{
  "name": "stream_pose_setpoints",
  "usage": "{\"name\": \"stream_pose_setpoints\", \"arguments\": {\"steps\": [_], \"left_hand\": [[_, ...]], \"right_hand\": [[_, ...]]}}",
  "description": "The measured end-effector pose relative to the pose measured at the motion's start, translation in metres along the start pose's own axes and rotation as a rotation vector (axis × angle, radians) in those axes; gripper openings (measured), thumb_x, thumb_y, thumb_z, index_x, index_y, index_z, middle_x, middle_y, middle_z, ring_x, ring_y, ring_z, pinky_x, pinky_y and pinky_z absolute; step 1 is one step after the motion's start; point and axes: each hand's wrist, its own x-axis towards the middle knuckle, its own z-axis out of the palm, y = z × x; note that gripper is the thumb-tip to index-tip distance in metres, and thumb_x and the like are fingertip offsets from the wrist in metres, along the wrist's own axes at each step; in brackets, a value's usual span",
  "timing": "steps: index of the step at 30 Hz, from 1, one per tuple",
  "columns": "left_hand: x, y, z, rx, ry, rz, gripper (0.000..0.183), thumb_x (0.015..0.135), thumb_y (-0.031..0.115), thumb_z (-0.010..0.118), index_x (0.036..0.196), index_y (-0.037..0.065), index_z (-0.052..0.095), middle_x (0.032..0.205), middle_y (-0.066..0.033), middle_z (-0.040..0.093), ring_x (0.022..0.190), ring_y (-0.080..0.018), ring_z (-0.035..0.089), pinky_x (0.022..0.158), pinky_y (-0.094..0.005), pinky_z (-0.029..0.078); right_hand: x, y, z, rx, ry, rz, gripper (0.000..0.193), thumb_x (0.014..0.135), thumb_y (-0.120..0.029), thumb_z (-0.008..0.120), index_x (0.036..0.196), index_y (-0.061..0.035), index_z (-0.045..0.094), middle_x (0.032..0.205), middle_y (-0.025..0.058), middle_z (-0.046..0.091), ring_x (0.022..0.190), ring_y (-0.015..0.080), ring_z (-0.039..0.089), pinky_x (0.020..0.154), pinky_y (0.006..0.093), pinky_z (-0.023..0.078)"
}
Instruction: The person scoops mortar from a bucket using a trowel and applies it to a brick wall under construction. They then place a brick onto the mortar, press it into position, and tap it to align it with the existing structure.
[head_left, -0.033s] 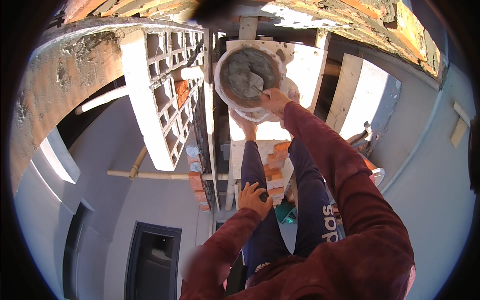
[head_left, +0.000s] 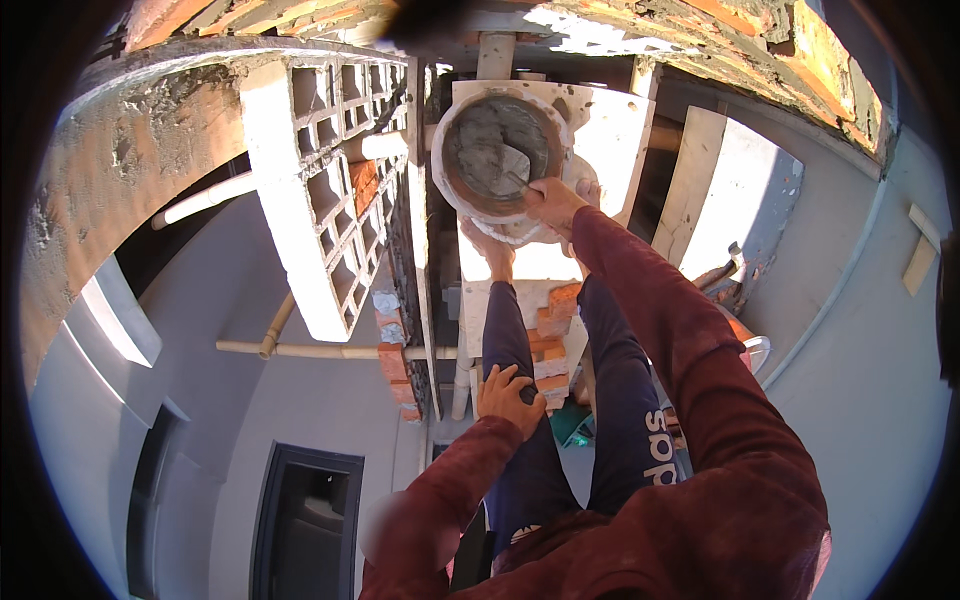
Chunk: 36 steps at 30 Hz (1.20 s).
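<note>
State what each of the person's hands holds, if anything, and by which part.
Right hand grips the handle of a metal trowel over the round bucket of grey mortar. Left hand holds nothing; it rests on the thigh.

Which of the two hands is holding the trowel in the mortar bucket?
The right hand, stretched forward over the bucket, grips the trowel whose blade lies in grey mortar. The left hand only rests on the person's left thigh.

Hard sunlight from the far right; white board (head_left: 610, 120) glares, near-left wall (head_left: 200, 420) in blue shade. Sharp centre, strong fisheye bending, black vignette at rim.
</note>
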Motion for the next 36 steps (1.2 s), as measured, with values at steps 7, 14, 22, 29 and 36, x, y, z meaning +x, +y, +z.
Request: {"name": "stream_pose_setpoints", "arguments": {"steps": [7, 14, 22, 29, 36], "left_hand": [[0.001, 0.006, 0.003, 0.037, -0.024, -0.033, 0.042, 0.081, 0.04, 0.068, 0.113, 0.014, 0.072, 0.142, -0.0094, 0.052, 0.142, -0.0328, 0.034, 0.118, -0.0442, 0.024], [0.005, 0.018, -0.004, 0.081, -0.025, -0.028, 0.043, 0.08, 0.041, 0.066, 0.114, 0.015, 0.071, 0.143, -0.0099, 0.051, 0.142, -0.0325, 0.034, 0.118, -0.0445, 0.024], [0.009, 0.023, -0.006, 0.166, -0.021, -0.024, 0.045, 0.079, 0.042, 0.066, 0.115, 0.014, 0.071, 0.143, -0.0109, 0.051, 0.142, -0.0313, 0.035, 0.119, -0.0409, 0.025], [0.014, 0.049, -0.026, 0.232, 0.018, -0.019, 0.044, 0.079, 0.041, 0.067, 0.113, 0.014, 0.072, 0.142, -0.0113, 0.052, 0.141, -0.0298, 0.036, 0.118, -0.0389, 0.025], [0.016, 0.05, -0.029, 0.29, 0.011, -0.017, 0.046, 0.078, 0.044, 0.066, 0.113, 0.015, 0.072, 0.14, -0.0114, 0.053, 0.137, -0.0293, 0.042, 0.117, -0.0394, 0.028]], "right_hand": [[-0.012, 0.004, -0.024, 0.075, -0.104, -0.054, 0.015, 0.081, -0.004, 0.065, 0.08, -0.0046, 0.05, 0.061, -0.0034, 0.042, 0.048, 0.0068, 0.046, 0.042, 0.0271, 0.036], [-0.038, 0.016, -0.054, 0.163, -0.203, -0.067, 0.011, 0.081, -0.001, 0.063, 0.09, -0.0026, 0.055, 0.061, -0.0029, 0.045, 0.046, 0.0064, 0.047, 0.041, 0.026, 0.038], [-0.19, -0.038, -0.136, 0.063, -0.222, -0.206, 0.045, 0.076, 0.002, 0.063, 0.12, 0.0031, 0.061, 0.061, -0.0026, 0.051, 0.049, 0.0066, 0.052, 0.046, 0.0239, 0.046], [-0.348, -0.132, -0.286, -0.204, 0.127, -0.375, 0.042, 0.07, 0.005, 0.067, 0.111, -0.0022, 0.063, 0.081, -0.0007, 0.057, 0.077, 0.0074, 0.053, 0.071, 0.024, 0.048], [-0.336, -0.168, -0.342, -0.783, 0.802, -0.685, 0.038, 0.073, -0.002, 0.061, 0.11, -0.0024, 0.067, 0.078, 0.0106, 0.061, 0.066, 0.0195, 0.058, 0.068, 0.0324, 0.051]]}}
